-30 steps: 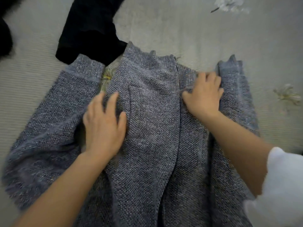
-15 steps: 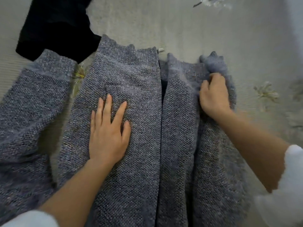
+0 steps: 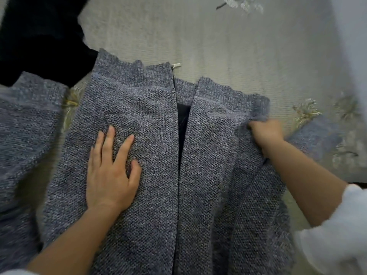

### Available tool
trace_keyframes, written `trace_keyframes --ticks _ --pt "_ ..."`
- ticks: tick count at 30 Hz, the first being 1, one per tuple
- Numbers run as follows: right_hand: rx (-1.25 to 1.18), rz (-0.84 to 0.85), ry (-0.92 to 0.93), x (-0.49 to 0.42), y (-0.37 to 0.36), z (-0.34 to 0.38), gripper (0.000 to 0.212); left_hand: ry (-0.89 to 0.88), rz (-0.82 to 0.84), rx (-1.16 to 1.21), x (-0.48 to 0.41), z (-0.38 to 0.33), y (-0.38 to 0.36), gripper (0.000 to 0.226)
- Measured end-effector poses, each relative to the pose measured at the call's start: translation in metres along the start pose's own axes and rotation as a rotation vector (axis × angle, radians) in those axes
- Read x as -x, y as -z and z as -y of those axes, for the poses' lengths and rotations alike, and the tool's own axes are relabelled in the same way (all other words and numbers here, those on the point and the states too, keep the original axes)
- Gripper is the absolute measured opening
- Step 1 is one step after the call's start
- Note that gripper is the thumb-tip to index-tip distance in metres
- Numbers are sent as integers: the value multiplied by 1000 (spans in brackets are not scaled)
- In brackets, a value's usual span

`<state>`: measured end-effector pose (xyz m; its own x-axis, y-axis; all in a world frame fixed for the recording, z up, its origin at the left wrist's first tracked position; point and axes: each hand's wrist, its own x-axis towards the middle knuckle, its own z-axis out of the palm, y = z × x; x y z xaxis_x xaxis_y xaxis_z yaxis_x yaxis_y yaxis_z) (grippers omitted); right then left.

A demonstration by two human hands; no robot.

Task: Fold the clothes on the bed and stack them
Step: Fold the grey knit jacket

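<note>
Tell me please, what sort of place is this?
Most likely a bedroom, seen looking down on a bed. A pale ribbed bedspread with embroidered flowers fills the background, and clothes lie on it: a grey knit zip cardigan spread flat and a black garment at the far left.

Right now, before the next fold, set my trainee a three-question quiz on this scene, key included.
1. True or false: the left hand lies flat, fingers straight, on the grey knit cardigan.
2. What does the right hand grip? A) a hanger B) the cardigan's edge C) a pillow
3. Fill in: the garment lying at the top left of the view is ___ in colour.

Key: 1 true; 2 B; 3 black.
</note>
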<state>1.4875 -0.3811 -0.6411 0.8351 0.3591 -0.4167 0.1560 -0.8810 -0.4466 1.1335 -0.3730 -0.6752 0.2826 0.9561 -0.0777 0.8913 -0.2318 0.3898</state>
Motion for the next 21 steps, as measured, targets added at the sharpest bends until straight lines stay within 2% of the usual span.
trace_keyframes --ticks 2,5,8,9,12,13,15,17,19,21 --pt "72 -13 250 6 9 19 13 10 13 6 0 -2 4 59" --pt "16 -249 621 1 46 61 19 -33 -22 85 1 -7 12 60" --pt "-9 -404 756 -22 66 81 22 -135 -77 124 -9 -20 7 56" --pt "13 -391 713 -29 63 83 27 -131 -54 98 -13 -26 3 56" --pt "270 -260 413 -32 31 77 68 -99 -3 -40 -21 -32 -12 56" --pt "327 -233 409 -22 18 71 74 -98 1 -49 -22 -31 -15 55" --pt "324 -165 591 11 -12 52 71 -95 2 -50 -22 -28 -15 54" --pt "333 -19 771 45 -36 29 62 -96 -9 -38 -23 -28 -16 54" --pt "518 87 836 68 -58 4 59 -97 -12 -28 -23 -30 -17 54" --pt "690 44 859 75 -72 -10 60 -94 -21 -28 -22 -30 -17 54"
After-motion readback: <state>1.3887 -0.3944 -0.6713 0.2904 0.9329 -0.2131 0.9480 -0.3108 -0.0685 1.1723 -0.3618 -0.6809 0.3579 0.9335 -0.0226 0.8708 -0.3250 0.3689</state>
